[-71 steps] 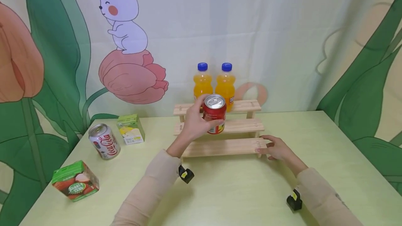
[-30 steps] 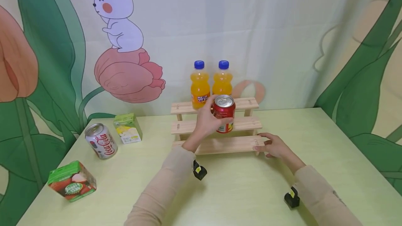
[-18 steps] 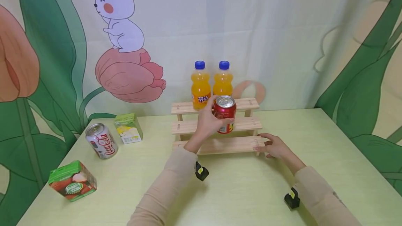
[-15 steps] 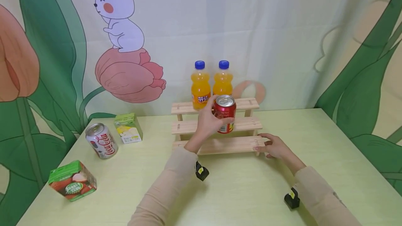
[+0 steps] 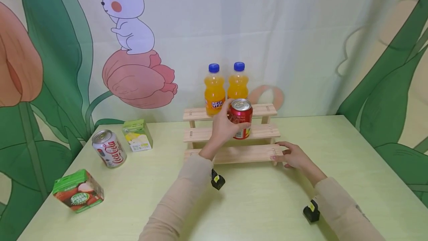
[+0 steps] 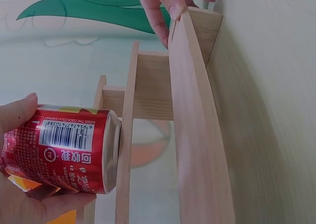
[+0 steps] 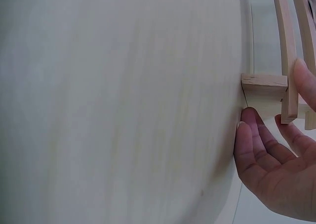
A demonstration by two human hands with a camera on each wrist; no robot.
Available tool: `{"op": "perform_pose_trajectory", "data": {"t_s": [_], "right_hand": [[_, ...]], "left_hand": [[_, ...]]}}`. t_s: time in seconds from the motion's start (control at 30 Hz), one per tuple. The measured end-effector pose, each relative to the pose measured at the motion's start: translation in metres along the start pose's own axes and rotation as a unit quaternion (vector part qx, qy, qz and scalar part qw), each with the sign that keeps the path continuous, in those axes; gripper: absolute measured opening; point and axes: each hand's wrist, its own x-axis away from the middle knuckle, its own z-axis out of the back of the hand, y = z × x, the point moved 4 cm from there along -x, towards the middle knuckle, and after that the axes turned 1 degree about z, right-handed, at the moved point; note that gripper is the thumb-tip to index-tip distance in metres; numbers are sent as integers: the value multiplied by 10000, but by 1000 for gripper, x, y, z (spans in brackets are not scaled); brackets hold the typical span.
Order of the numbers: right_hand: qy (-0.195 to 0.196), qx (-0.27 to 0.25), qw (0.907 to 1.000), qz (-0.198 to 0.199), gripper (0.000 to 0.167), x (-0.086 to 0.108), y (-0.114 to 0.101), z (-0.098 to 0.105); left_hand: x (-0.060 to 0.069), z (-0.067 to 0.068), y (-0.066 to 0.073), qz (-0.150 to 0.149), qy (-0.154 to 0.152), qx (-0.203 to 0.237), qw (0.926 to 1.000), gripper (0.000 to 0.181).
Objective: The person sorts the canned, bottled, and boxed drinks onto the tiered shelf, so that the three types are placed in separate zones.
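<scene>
The left hand [image 5: 222, 126] had its fingers and thumb curled round a red, cylindrical metal can [image 5: 243, 116], upright at the middle shelf [image 5: 264, 131] of a three-tiered, pale wooden rack [image 5: 197, 113]; the right hand [image 5: 292, 156] pinched the lowest shelf's [image 5: 244, 154] end. Setting down seemed in hand, the next move calling for seating it flat before release; whether it touched wood was unclear

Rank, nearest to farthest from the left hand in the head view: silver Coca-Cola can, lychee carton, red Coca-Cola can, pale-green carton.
1. Red Coca-Cola can, in the left hand
2. Pale-green carton, back left
3. Silver Coca-Cola can, middle left
4. Lychee carton, front left
</scene>
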Motion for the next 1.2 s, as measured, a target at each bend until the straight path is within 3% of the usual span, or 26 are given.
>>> {"op": "perform_pose_trajectory", "data": {"t_s": [0.63, 0.93, 1.2], "right_hand": [[-53, -47, 9999, 126, 71, 0, 0, 0], [-64, -54, 9998, 161, 72, -2, 1, 1], [-77, -74, 9998, 170, 72, -2, 2, 0]], "left_hand": [[7, 4, 2, 16, -45, -46, 10000, 82], [18, 17, 14, -397, 29, -265, 9989, 67], [29, 30, 19, -244, -100, -192, 9995, 64]]}}
